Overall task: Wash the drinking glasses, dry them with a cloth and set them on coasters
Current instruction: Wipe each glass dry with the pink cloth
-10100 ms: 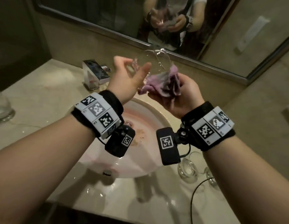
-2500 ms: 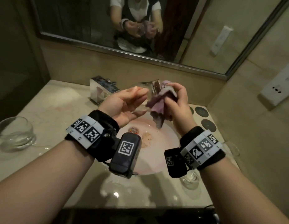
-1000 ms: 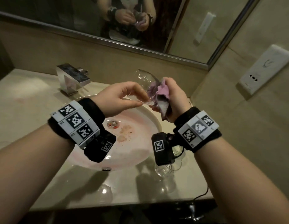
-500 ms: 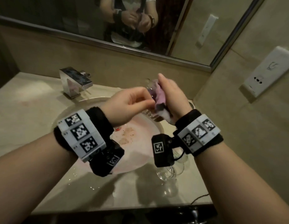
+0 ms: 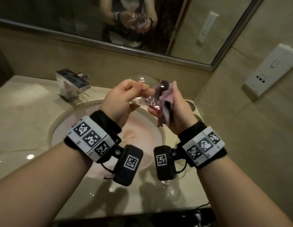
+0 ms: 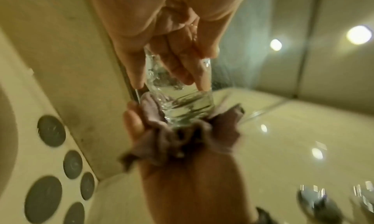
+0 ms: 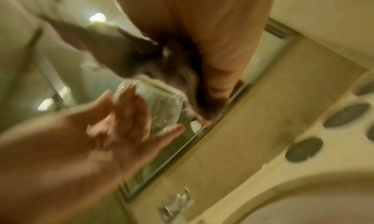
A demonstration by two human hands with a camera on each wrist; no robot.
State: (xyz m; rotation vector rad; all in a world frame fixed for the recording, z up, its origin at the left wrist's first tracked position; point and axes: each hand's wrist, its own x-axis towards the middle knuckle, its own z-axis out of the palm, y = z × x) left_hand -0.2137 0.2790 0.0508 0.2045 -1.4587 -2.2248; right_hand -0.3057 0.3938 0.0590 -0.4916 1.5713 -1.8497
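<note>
A clear drinking glass (image 5: 143, 80) lies on its side in the air above the sink's right half. My left hand (image 5: 142, 90) grips its base end, thumb on top and fingers underneath (image 6: 182, 74). My right hand (image 5: 173, 97) holds a pink-purple cloth (image 5: 167, 102) bunched at the glass's mouth, and part of the cloth shows through the glass wall. In the left wrist view the cloth (image 6: 182, 141) wraps the end of the glass (image 6: 182, 102). Several dark round coasters (image 6: 51, 130) lie on the counter by the back wall, mostly hidden behind my right hand in the head view.
The sink basin (image 5: 142, 133) with reddish residue lies under my hands. A chrome faucet (image 5: 72, 84) stands at the back left. Other clear glasses (image 5: 173, 184) stand on the counter under my right wrist. A mirror (image 5: 60, 13) spans the back wall, and a socket plate (image 5: 270, 71) is on the right wall.
The glass has turned in my left hand and more of its base end shows at the upper left. My right hand keeps the cloth at its mouth. Both hands stay above the sink.
</note>
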